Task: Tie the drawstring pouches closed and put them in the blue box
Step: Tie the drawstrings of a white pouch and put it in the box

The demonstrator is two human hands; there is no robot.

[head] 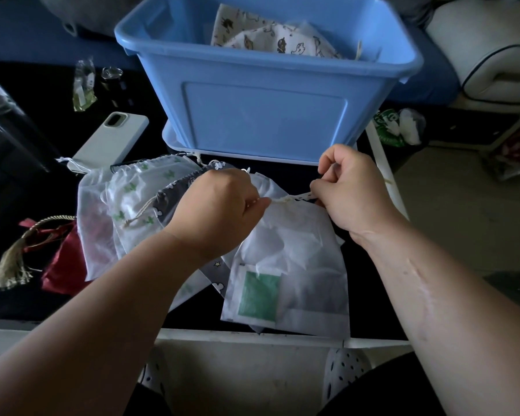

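Observation:
A sheer white pouch (294,259) with a green card inside lies on the dark table before me. Its cream drawstring (294,198) is stretched between my hands at the pouch's gathered mouth. My left hand (219,205) pinches the string's left end and my right hand (351,187) pinches the right end. Behind them stands the blue box (264,115), holding a white pouch with cartoon animals (279,40). To the left lie a white pouch with green prints (132,199), a grey pouch with white clouds (174,196) and a red pouch with a tassel (60,265).
A phone in a pale case (111,139) lies left of the box, with a small plastic packet (83,85) and a dark can (111,79) behind it. A green and white bag (400,127) sits at the right. The table's white front edge (252,334) is near my knees.

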